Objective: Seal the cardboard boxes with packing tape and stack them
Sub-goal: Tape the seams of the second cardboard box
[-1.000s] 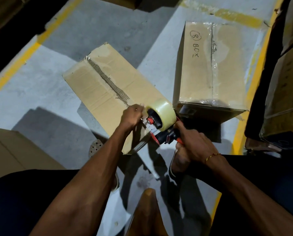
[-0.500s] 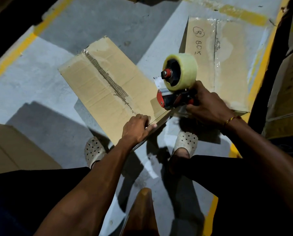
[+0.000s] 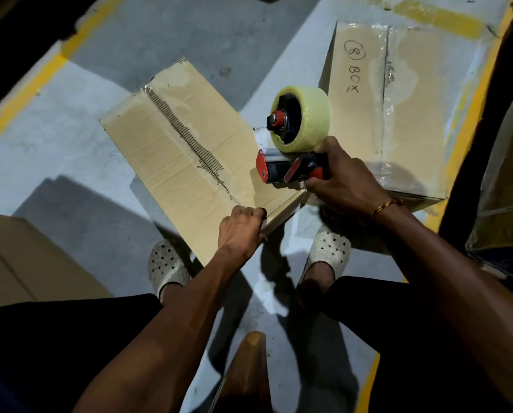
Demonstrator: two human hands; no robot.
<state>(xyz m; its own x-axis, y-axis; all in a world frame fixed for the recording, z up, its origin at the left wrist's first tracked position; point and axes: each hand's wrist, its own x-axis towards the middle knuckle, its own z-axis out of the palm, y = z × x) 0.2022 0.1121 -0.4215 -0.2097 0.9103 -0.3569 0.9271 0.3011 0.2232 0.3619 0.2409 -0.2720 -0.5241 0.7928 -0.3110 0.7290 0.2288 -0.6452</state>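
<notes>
Dispenser [image 3: 297, 144] lowered beside marked box [image 3: 410, 114]

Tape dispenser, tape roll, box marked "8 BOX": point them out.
tape dispenser [image 3: 291, 171], head view, red-black body.
tape roll [image 3: 311, 114], head view, outer tape surface.
box marked "8 BOX" [image 3: 413, 114], head view, top face.

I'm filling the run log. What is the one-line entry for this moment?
left hand: grips box near edge | right hand: holds tape dispenser above box | seam: tape not yet run
</notes>
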